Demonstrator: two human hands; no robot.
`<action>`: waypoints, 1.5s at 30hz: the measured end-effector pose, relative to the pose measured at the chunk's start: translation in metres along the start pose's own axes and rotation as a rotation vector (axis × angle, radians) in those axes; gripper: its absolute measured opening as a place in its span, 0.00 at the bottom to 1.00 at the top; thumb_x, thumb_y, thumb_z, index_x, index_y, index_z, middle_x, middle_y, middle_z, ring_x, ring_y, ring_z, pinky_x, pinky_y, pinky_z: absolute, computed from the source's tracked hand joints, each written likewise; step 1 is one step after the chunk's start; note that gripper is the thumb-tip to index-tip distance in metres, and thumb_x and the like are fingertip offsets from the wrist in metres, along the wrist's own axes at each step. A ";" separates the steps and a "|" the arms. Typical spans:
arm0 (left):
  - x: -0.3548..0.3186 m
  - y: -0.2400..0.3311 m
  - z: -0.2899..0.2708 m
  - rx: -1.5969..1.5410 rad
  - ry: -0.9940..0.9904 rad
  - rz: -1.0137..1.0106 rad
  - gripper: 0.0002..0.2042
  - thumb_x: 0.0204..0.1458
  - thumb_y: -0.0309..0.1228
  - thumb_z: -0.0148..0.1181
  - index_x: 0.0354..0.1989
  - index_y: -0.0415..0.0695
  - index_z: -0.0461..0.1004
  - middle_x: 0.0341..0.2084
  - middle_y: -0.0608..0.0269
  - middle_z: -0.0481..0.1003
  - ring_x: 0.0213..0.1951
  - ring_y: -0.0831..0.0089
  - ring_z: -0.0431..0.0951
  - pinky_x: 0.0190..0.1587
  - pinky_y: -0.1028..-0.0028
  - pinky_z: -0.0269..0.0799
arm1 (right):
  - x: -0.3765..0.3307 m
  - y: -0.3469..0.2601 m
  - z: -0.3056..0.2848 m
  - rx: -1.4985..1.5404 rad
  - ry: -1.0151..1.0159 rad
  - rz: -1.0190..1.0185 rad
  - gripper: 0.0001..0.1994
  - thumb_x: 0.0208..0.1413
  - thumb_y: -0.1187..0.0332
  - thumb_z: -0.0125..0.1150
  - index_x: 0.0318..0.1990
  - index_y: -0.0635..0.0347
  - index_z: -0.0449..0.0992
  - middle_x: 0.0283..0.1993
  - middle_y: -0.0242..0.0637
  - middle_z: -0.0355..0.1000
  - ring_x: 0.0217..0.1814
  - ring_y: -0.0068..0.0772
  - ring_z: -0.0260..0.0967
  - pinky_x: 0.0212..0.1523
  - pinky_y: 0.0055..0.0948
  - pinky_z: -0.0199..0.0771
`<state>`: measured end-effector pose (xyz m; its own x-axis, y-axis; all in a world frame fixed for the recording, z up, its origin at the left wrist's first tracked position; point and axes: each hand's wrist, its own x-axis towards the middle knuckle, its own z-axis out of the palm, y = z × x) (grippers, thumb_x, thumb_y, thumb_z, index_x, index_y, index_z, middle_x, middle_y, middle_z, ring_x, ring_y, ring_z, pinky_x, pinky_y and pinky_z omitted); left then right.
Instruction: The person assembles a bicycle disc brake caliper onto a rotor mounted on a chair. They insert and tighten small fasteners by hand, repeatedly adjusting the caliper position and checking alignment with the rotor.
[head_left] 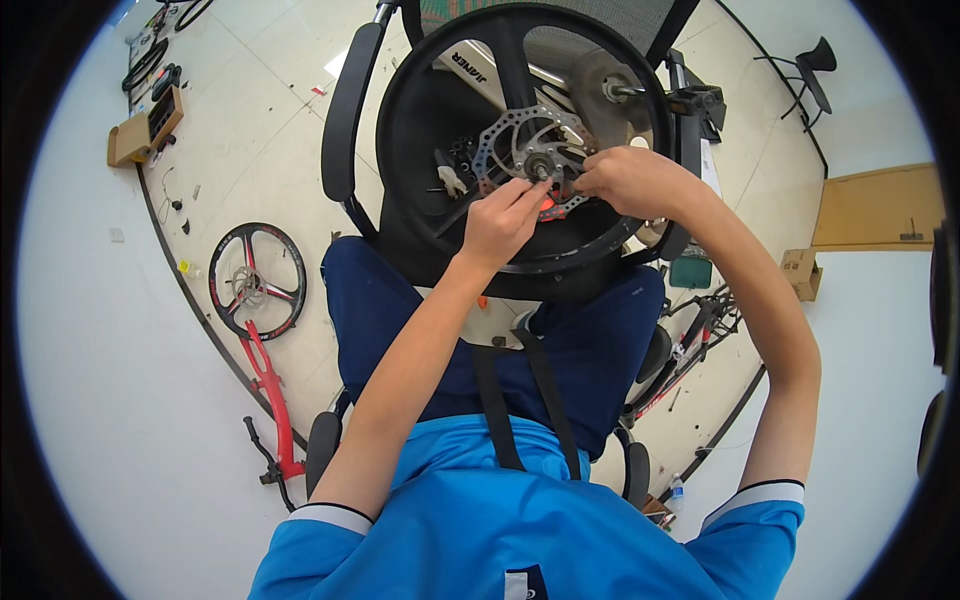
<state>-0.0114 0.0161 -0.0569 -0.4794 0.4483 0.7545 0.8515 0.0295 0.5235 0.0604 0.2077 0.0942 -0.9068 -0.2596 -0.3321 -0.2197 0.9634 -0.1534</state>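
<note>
Both hands [560,200] pinch at the wheel hub [541,168].

The wheel [520,140] in the lap looked like matt black plastic, with a bare metal brake disc [525,150] of dull silver sheen, drilled with holes. The shirt [520,520] was smooth blue cloth. The floor [250,130] was glossy pale tile, and the box [135,135] plain brown cardboard.

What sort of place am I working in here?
Probably a bicycle repair or assembly room. Both hands, left hand and right hand, work at a black wheel's brake disc; a red fork with a second wheel lies on the tiled floor.
</note>
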 end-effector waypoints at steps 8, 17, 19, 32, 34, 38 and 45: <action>0.005 0.000 -0.006 -0.035 -0.019 0.010 0.13 0.49 0.22 0.67 0.44 0.44 0.84 0.25 0.68 0.73 0.24 0.70 0.76 0.24 0.71 0.75 | 0.012 -0.001 -0.014 0.088 -0.140 0.097 0.10 0.58 0.70 0.61 0.45 0.56 0.85 0.39 0.43 0.78 0.46 0.48 0.76 0.45 0.45 0.76; 0.005 0.001 -0.007 -0.051 -0.040 -0.024 0.13 0.50 0.22 0.67 0.45 0.45 0.84 0.26 0.68 0.74 0.24 0.69 0.77 0.26 0.71 0.75 | 0.015 0.002 -0.023 0.012 -0.165 0.078 0.09 0.57 0.69 0.62 0.42 0.55 0.85 0.38 0.44 0.79 0.44 0.50 0.77 0.43 0.46 0.76; 0.006 0.001 -0.005 -0.050 -0.025 -0.021 0.13 0.50 0.23 0.66 0.45 0.45 0.84 0.26 0.68 0.74 0.24 0.69 0.77 0.25 0.71 0.75 | 0.017 0.001 -0.024 -0.013 -0.168 0.076 0.09 0.57 0.69 0.62 0.41 0.56 0.85 0.37 0.44 0.80 0.44 0.51 0.77 0.43 0.46 0.76; 0.007 0.003 0.000 -0.144 0.013 -0.176 0.10 0.48 0.22 0.68 0.40 0.46 0.84 0.29 0.67 0.77 0.25 0.67 0.79 0.25 0.70 0.75 | 0.032 -0.020 -0.054 0.014 -0.322 0.151 0.10 0.56 0.69 0.62 0.42 0.56 0.86 0.37 0.48 0.81 0.43 0.53 0.78 0.45 0.45 0.77; 0.006 0.003 0.000 -0.165 0.005 -0.215 0.09 0.48 0.22 0.68 0.38 0.45 0.83 0.29 0.67 0.77 0.25 0.67 0.79 0.25 0.70 0.75 | 0.031 -0.022 -0.055 0.046 -0.344 0.166 0.10 0.57 0.68 0.62 0.43 0.56 0.86 0.39 0.48 0.81 0.44 0.52 0.78 0.46 0.44 0.77; 0.006 0.003 0.000 -0.200 0.002 -0.236 0.09 0.49 0.21 0.69 0.39 0.42 0.83 0.29 0.66 0.77 0.20 0.74 0.74 0.23 0.75 0.70 | 0.026 -0.011 -0.043 0.170 -0.308 0.167 0.11 0.58 0.68 0.62 0.45 0.59 0.85 0.39 0.48 0.82 0.45 0.50 0.79 0.47 0.44 0.76; 0.008 0.009 0.000 -0.189 0.004 -0.262 0.08 0.50 0.20 0.70 0.39 0.39 0.83 0.29 0.65 0.77 0.19 0.80 0.72 0.21 0.78 0.67 | -0.004 0.004 0.013 0.587 0.032 0.200 0.11 0.61 0.67 0.62 0.42 0.67 0.83 0.28 0.40 0.77 0.31 0.30 0.72 0.34 0.31 0.69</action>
<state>-0.0083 0.0197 -0.0460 -0.6783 0.4435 0.5859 0.6447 -0.0235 0.7641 0.0674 0.2117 0.0830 -0.9221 -0.0667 -0.3813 0.1826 0.7936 -0.5804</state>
